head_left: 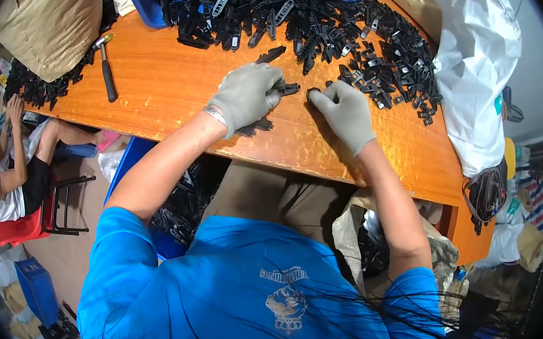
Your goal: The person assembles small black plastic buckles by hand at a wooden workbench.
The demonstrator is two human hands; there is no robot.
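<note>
My left hand (pixel 246 95), in a grey glove, is closed over the wooden table. A black plastic part (pixel 290 89) sticks out from between its thumb and fingers. Another black plastic part (pixel 271 54) lies just beyond the knuckles, and more black pieces (pixel 256 128) show below the palm. To the right, my right hand (pixel 347 115), gloved the same way, has thumb and fingers pinched together. Something small and dark shows at its fingertips, too small to name. Close to it lies a pile of small black plastic pieces (pixel 395 59), some with shiny metal bits.
A blue bin (pixel 150 11) spills long black parts onto the table (pixel 164 69) at the back. A hammer (pixel 107 69) lies on the left, near a brown sack (pixel 49 34). A white sack (pixel 480 64) hangs at the right. Another person (pixel 7 175) sits at the far left.
</note>
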